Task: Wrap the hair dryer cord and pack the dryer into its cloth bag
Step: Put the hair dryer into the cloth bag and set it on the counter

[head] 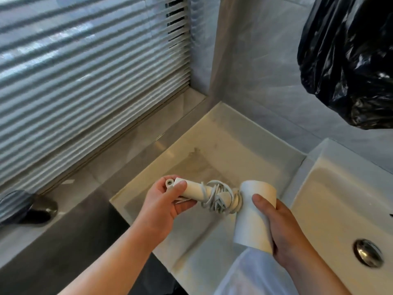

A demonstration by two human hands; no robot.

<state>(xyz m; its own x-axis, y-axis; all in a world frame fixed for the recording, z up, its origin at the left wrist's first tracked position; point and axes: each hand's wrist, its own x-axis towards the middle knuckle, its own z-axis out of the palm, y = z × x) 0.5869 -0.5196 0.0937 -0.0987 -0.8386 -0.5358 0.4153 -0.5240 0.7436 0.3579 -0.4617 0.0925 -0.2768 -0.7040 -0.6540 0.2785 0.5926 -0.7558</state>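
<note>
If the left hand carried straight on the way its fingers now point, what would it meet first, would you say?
The left hand grips the dryer's handle, fingers pointing right along it. Going on, it would first meet the wound cord, then the dryer's barrel held by the right hand. Depth is hard to judge.

Pale stone counter [214, 145], seemingly bare, white basin [331, 188] set just beside it.
</note>
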